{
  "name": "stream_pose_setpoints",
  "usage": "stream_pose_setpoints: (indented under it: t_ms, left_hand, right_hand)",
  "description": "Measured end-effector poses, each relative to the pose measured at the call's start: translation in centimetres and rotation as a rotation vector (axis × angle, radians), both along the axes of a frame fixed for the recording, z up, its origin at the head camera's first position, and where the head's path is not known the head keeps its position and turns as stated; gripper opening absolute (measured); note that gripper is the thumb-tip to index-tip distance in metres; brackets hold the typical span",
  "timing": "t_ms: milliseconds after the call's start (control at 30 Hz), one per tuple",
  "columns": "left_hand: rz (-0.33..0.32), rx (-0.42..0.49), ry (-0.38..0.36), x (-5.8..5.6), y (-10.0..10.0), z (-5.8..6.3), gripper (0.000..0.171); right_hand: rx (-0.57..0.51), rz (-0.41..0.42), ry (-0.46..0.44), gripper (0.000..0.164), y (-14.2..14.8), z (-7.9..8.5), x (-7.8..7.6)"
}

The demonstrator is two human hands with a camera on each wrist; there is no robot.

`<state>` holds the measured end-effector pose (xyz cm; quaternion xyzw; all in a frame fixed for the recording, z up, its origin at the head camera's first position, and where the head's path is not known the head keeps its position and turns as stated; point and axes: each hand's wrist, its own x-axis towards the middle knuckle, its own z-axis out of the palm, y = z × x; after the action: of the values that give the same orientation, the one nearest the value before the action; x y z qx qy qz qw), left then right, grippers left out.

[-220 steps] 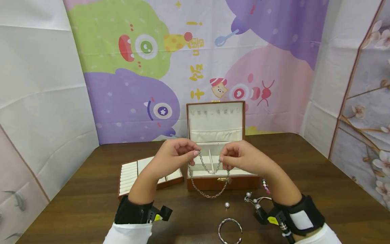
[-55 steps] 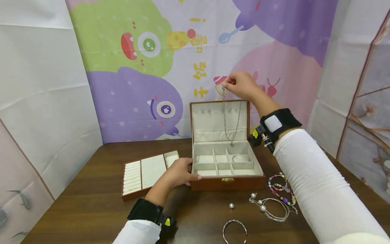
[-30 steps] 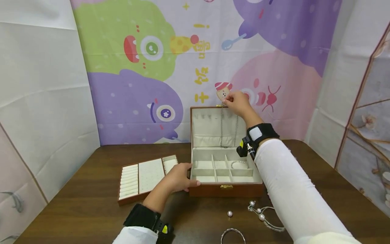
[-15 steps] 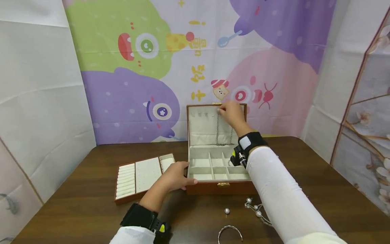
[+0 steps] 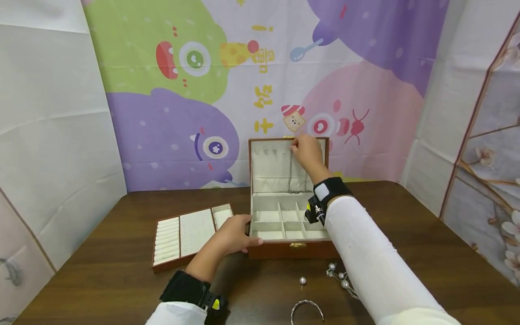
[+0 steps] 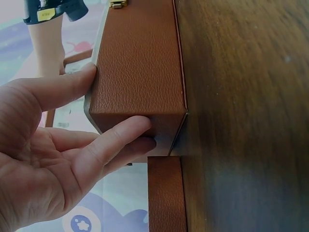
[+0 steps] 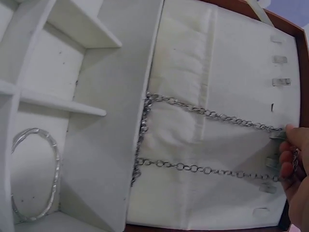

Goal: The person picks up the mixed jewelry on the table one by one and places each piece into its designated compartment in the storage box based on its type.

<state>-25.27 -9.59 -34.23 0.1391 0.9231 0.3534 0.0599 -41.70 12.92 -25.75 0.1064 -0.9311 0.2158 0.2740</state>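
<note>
An open brown jewelry box (image 5: 270, 251) with cream compartments stands on the table, its lid (image 5: 266, 164) raised. My left hand (image 5: 234, 234) holds its front left corner, thumb (image 6: 79, 82) on the front rim and fingers against the side. At the upper part of the lid, my right hand (image 5: 308, 152) pinches a silver chain necklace (image 7: 207, 114). Two strands hang down the lining and the lower loop lies along the back edge of the compartments. Small hooks (image 7: 281, 82) line the lid; whether the chain is on one is partly hidden by my fingers.
A silver bangle (image 7: 57, 169) lies in a back compartment. Left of the box is a removable tray (image 5: 197, 232) with ring rolls. In front lie a pearl pin (image 5: 302, 280), another bangle (image 5: 305, 301) and a pearl bracelet (image 5: 344, 284), partly under my right sleeve.
Earlier both hands held the necklace over the box. My left hand then moved to the box's corner; my right raised the chain above the lid and lowered it against the lining.
</note>
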Motion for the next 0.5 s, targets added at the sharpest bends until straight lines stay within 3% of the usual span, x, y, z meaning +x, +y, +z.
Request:
stream_pose_setpoints:
  t_ms: [233,500]
  left_hand:
    - [-0.002,0.002,-0.007,0.1,0.0,-0.1,0.078]
    - [-0.004,0.018,0.005,0.0,0.0,-0.1,0.078]
  right_hand:
    - [-0.004,0.032,0.047,0.022,0.3,-0.8,0.3]
    - [0.028,0.051,0.074,0.024,1.1,-0.5,0.0]
